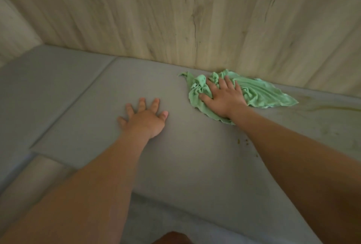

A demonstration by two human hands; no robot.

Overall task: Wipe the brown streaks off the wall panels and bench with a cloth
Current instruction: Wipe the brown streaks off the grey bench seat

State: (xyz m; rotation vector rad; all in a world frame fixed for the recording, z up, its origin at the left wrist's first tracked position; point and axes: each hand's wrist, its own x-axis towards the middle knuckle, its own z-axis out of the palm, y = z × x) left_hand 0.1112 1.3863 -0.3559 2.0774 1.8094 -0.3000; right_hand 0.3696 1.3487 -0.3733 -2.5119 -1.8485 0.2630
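A crumpled green cloth lies on the grey bench, close to the foot of the wood-grain wall panels. My right hand presses flat on the cloth with fingers spread. To its left, my left hand rests flat on the bare bench, fingers spread and holding nothing. A brown streak runs across the bench right of the cloth. A few small brown specks sit by my right forearm.
A seam splits the bench cushion from a second grey cushion on the left. The bench's front edge runs below my forearms. A pale side wall closes the left corner.
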